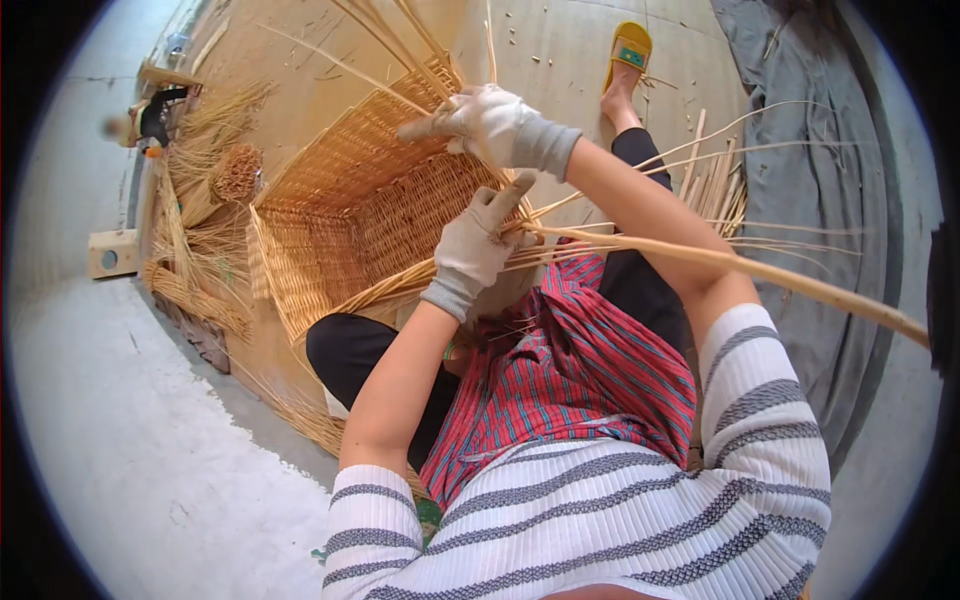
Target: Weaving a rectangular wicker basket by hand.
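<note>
A rectangular wicker basket [300, 220] lies in front of my legs with its open side toward me. Loose willow rods [405, 30] stick out from its rim and corners. My right hand [490, 122], in a white glove, closes on rods at the far right of the rim, its index finger stretched along the wall. Nearer to me, my gloved left hand [475, 245] grips the rim at the right corner, thumb raised. Beside it a thick peeled rod [730, 262] runs right, passing over my right forearm. Thinner rods fan out there; the fingertips are partly hidden.
Bundles of thin rods [205, 150] lie on the floor at the left, by a wooden block with a hole [113, 254]. Cut sticks [715, 180] and a grey cloth [810, 250] are on the right. My foot in a yellow slipper [627, 55] stretches ahead. Another person [155, 118] sits far left.
</note>
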A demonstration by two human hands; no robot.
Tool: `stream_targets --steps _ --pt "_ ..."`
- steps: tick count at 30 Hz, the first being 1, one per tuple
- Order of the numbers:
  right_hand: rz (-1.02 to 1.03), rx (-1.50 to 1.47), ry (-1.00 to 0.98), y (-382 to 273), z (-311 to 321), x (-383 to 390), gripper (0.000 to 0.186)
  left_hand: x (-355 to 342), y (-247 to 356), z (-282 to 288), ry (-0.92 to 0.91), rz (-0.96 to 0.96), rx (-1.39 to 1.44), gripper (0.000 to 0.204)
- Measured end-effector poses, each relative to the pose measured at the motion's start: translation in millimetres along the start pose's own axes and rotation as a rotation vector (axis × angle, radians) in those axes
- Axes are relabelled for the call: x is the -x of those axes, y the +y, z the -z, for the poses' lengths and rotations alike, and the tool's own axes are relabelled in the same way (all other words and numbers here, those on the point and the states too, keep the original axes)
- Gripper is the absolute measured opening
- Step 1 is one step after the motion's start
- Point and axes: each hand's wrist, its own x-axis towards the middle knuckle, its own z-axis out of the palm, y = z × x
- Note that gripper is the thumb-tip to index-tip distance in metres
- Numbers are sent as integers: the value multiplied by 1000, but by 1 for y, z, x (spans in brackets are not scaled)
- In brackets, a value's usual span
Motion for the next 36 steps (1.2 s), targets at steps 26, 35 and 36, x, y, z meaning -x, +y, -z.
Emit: stream_targets --steps 26,35,36 --pt "-500 -319 -103 -29 -25 101 50 48 -29 -21 240 46 451 23" --pt "-833 -205 -206 -54 -9 101 45 30 -11 -27 317 -123 -226 14" --pt "-832 -168 -171 -46 -18 109 44 38 -1 -20 291 -123 -226 29"
